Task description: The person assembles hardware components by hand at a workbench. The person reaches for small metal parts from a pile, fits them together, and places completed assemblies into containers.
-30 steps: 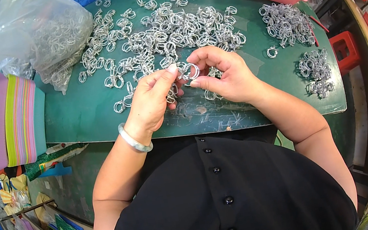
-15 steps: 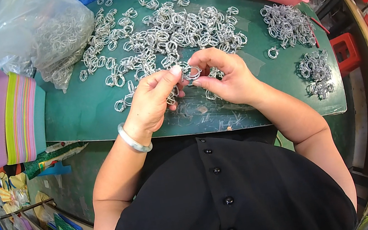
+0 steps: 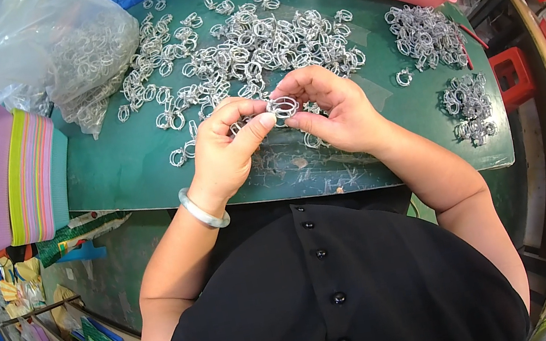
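In the head view, the left hand (image 3: 225, 146) had its grip closed to a pinch — thumb and forefinger on the left side of a silver double-wire ring clamp (image 3: 286, 104). The right hand (image 3: 346, 114) kept a narrow grip, thumb and fingertips about the clamp's right side. The clamp was above the green desk (image 3: 121, 179), just before a loose heap of similar clamps (image 3: 258, 45) — two smaller piles (image 3: 426, 37) lay well apart, to the right.
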The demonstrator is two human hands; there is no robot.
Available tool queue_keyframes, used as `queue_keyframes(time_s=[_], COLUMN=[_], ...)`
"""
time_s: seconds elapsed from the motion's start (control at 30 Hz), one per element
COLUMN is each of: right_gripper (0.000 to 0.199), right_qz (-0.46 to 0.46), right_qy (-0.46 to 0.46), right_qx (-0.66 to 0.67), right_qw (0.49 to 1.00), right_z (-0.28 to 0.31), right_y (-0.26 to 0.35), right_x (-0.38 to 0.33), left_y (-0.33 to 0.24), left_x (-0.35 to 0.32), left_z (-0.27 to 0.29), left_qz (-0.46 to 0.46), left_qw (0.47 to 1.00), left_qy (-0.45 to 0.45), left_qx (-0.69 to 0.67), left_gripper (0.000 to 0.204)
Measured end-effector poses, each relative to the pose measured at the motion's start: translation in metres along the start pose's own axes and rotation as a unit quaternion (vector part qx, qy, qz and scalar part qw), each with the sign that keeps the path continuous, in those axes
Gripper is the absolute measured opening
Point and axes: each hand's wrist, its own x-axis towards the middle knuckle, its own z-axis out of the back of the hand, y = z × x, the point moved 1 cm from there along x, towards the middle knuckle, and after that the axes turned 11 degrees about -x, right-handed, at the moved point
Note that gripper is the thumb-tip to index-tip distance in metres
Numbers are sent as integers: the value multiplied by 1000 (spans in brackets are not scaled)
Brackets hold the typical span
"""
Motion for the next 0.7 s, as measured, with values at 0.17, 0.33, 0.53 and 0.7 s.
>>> queue_keyframes(time_s=[0.17, 0.33, 0.53, 0.7], right_gripper=[40, 41, 40, 41], right_qz=[13, 32, 87, 122], right_qy=[4, -8, -19, -62], right_qx=[20, -22, -160, -119], right_qw=[1000, 999, 983, 983], right_z=[0, 0, 2, 1], right_y=[-1, 0, 10, 9], right_x=[0, -2, -1, 0], left_y=[1, -2, 2, 5], left_x=[1, -2, -2, 0], left_z=[4, 2, -1, 9], left_qz=[-76, -76, 77, 153], left_qw=[994, 992, 995, 964], left_qy=[10, 37, 18, 48], left_qx=[74, 94, -59, -210], left_gripper=[19, 21, 19, 28])
